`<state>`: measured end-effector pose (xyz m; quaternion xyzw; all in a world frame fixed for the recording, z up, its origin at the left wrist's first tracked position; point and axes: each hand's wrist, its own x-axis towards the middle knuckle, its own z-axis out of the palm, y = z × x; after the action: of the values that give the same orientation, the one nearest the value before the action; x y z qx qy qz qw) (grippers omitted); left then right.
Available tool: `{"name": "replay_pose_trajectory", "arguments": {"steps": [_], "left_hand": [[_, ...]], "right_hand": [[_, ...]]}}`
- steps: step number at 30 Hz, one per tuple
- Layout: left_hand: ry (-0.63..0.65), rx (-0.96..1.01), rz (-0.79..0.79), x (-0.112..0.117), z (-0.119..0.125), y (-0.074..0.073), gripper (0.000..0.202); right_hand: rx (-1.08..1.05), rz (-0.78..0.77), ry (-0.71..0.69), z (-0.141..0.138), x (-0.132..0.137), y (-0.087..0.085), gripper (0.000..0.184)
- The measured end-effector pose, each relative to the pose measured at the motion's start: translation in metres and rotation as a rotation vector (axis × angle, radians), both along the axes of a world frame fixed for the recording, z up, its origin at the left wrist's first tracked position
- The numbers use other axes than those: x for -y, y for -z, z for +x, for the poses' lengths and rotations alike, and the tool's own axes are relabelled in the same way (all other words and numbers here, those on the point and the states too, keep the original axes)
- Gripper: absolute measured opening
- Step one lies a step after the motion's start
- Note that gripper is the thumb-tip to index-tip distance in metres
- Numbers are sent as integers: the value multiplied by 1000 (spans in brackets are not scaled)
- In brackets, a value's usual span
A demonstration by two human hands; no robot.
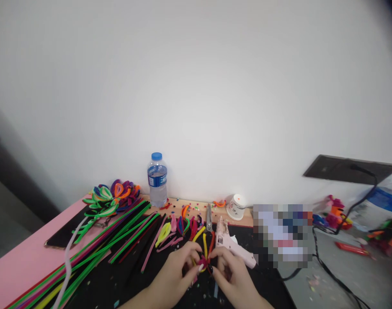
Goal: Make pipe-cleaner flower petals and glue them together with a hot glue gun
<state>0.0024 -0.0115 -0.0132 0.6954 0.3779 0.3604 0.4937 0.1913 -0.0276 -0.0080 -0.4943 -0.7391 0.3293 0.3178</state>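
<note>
Low in the middle of the head view, my left hand (175, 272) and my right hand (234, 274) face each other over a black mat. Their fingertips pinch a small bundle of fuzzy pipe cleaners (203, 261) in magenta, yellow and red. A yellow end (200, 233) and a red end (212, 241) stick up from between the fingers. Just beyond my right hand lies a pale pink glue gun (233, 245). Scissors (209, 219) lie past the fingertips. Bent pipe-cleaner loops, among them a yellow one (164, 234), rest beyond my left hand.
Long pipe cleaners (119, 240) spread across the left side, near a looped pipe-cleaner flower (102, 199) and a dark phone (65, 234). A water bottle (157, 182) and an upturned paper cup (236, 207) stand by the wall. A black cable (331, 274) runs along the right.
</note>
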Motion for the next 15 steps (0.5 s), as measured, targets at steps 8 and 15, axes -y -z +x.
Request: {"name": "replay_pose_trajectory", "arguments": {"steps": [8,15], "left_hand": [[61,-70,92,2,-4,3,49],[87,-122,73,4,-3,-2,53]], "right_hand": [[65,47,-23,1,3,4,14],[99,78,-35,0,2,4,18]]}}
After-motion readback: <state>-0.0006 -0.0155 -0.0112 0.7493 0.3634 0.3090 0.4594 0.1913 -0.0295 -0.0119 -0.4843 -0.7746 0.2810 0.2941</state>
